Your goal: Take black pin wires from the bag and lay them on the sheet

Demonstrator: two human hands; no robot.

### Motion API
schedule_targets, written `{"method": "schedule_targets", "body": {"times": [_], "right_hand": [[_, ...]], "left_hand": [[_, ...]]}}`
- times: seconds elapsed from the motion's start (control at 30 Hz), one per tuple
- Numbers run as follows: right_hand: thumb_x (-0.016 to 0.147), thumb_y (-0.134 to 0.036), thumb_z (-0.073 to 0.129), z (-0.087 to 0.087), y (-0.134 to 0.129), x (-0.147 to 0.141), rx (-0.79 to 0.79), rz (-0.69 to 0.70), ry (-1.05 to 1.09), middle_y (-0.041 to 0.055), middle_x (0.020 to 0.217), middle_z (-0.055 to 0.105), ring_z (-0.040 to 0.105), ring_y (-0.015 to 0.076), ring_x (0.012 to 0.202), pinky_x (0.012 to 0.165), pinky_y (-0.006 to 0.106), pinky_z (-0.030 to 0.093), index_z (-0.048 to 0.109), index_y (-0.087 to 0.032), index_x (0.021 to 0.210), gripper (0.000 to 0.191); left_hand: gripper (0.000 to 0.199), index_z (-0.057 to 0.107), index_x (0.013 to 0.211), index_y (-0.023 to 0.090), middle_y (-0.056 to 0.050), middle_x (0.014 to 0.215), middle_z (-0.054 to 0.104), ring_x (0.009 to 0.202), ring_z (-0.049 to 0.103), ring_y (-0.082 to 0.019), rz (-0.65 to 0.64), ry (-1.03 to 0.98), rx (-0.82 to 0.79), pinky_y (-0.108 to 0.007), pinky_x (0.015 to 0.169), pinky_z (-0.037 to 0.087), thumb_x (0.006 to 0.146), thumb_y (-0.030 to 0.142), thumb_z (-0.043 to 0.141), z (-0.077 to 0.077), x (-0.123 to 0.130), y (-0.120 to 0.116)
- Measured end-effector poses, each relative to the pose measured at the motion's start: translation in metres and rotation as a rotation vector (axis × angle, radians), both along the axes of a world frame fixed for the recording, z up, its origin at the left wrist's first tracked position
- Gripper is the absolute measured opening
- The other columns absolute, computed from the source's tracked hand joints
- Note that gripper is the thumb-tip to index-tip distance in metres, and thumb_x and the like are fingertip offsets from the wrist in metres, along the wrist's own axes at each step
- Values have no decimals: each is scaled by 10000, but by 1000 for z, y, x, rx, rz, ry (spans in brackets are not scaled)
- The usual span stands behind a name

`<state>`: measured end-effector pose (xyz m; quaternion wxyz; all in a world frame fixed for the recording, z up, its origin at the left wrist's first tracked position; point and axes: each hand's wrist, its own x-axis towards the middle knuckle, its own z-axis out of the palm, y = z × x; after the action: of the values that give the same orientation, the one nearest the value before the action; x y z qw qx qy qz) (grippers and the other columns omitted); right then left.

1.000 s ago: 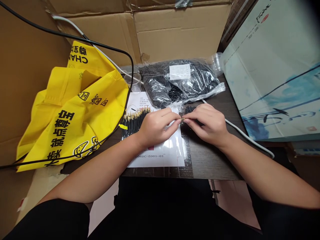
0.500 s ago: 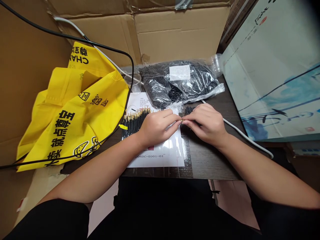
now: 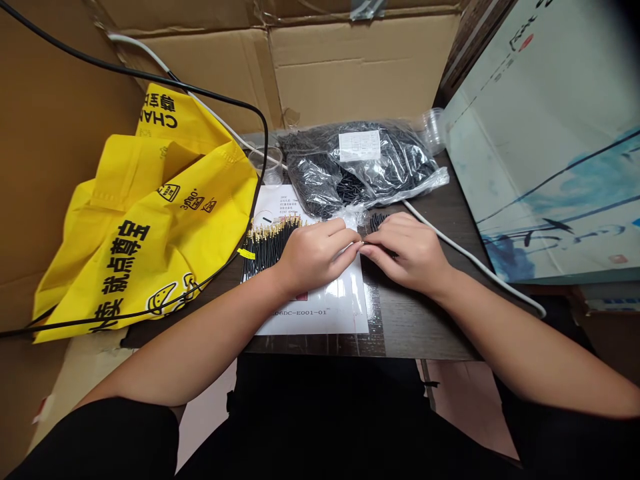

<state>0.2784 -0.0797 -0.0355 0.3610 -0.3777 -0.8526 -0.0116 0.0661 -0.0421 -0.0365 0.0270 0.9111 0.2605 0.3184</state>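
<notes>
My left hand is closed in a pinch above the printed sheet. A tiny metal-looking tip shows at its fingertips, probably the end of a gold-tipped wire. Facing it, my right hand pinches at the same spot, the fingertips almost touching; what it grips is too small and covered to make out. Beside my left hand, a bundle of black wires with gold terminals lies on the sheet, partly covered by that hand. Just behind my right hand sits a small pile of short black sleeves.
Behind my hands lies a clear plastic bag of black pieces with a white label. A yellow bag and a black cable are on the left. A white cable crosses the table. Cardboard stands at the back.
My right hand has shifted slightly to the left and its fingers have closed further at the tips. The gold bit between the fingertips now shows less. My left hand has hardly moved.
</notes>
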Motion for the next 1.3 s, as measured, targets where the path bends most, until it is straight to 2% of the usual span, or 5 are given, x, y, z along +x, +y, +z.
{"method": "schedule_targets", "body": {"times": [0.1, 0.27, 0.53, 0.73, 1.3], "right_hand": [[903, -202, 594, 1, 0, 1, -68, 40, -58, 40, 761, 640, 522, 167, 694, 698, 331, 461, 654, -146, 964, 103], [925, -195, 557, -1, 3, 4, -43, 16, -118, 55, 794, 643, 540, 186, 751, 758, 359, 461, 666, -130, 1018, 158], [917, -251, 606, -1, 4, 6, -20, -56, -69, 30, 778, 644, 549, 181, 757, 808, 364, 436, 672, -174, 1043, 161], [898, -261, 630, 0, 3, 4, -27, -61, 21, 11, 746, 623, 539, 170, 730, 788, 349, 425, 623, -205, 872, 62], [900, -202, 611, -2, 0, -2, -117, -13, 162, -31, 634, 641, 537, 113, 578, 877, 375, 479, 641, -198, 778, 126]], "left_hand": [[202, 693, 932, 193, -9, 756, 601, 646, 541, -107, 24, -4, -11, -247, 604, 406, 951, 316, 534, 0, 0, 1], [185, 655, 1026, 177, -6, 796, 636, 702, 581, -105, -5, -65, -63, -241, 672, 441, 956, 307, 543, 1, 1, 2], [137, 654, 959, 173, -20, 857, 624, 729, 560, -96, -54, -111, -105, -223, 661, 437, 948, 277, 566, 3, 1, 4], [132, 659, 946, 172, -18, 829, 623, 735, 553, -97, -85, -166, -155, -227, 676, 452, 949, 275, 577, 3, 2, 4], [102, 687, 966, 165, -28, 856, 684, 786, 620, -100, -146, -203, -83, -229, 724, 517, 929, 217, 609, 2, 1, 3]]}}
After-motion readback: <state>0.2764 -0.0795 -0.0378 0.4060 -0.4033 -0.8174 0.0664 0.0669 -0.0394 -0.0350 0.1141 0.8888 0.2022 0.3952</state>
